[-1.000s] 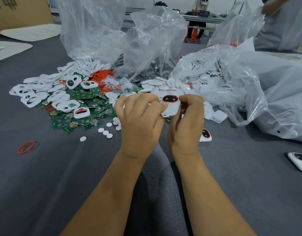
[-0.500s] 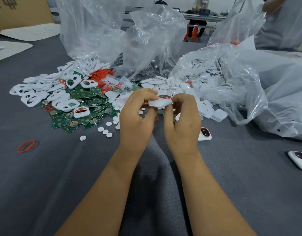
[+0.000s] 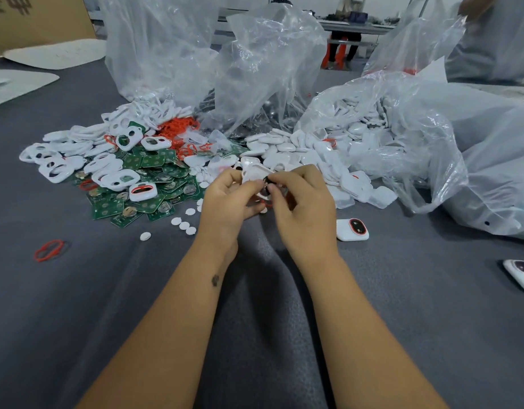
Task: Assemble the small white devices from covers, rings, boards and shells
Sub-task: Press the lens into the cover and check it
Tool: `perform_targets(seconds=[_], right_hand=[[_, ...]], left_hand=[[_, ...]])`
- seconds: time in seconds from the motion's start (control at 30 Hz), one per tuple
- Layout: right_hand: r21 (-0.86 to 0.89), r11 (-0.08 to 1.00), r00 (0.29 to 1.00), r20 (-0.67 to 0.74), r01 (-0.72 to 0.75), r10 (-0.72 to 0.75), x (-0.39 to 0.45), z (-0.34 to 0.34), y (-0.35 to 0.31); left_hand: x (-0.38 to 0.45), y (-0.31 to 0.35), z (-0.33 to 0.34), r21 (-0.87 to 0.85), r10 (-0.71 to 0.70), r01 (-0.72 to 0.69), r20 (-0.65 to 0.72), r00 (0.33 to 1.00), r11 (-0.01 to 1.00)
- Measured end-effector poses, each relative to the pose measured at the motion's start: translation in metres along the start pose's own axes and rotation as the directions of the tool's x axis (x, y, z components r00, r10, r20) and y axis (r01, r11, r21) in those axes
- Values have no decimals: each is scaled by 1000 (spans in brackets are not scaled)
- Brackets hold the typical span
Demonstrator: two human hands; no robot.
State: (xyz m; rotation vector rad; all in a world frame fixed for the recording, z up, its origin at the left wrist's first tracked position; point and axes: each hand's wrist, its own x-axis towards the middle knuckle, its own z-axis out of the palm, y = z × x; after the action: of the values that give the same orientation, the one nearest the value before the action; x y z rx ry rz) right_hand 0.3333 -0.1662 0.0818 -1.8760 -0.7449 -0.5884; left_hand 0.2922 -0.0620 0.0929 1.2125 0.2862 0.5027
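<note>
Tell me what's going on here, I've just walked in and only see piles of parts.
A person is assembling small white devices on a grey cloth table. The left hand and right hand together hold one white device just in front of the heaps of green boards, white covers and white shells. Two finished devices lie to the right.

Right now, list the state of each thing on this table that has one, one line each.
left hand: grips the white device part.
right hand: fingers pinch the same part.
white device part: held above the cloth, unfinished.
finished device: closed, lying face up on the cloth.
second finished device: lying at the right edge, partly cut off.
red ring: loose, apart from the piles.
clear bag of shells: open, spilling.
</note>
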Motion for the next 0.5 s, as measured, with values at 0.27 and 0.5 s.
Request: perform_targets(seconds=[0.27, 0.5], right_hand=[[27, 999, 992, 119, -37, 34, -1, 2, 0], [547, 695, 871, 149, -466, 467, 10, -2, -4]], left_hand=[[3, 0, -2, -90, -55, 50, -63, 996, 995], [6, -3, -2, 10, -26, 28, -126, 992, 1000]])
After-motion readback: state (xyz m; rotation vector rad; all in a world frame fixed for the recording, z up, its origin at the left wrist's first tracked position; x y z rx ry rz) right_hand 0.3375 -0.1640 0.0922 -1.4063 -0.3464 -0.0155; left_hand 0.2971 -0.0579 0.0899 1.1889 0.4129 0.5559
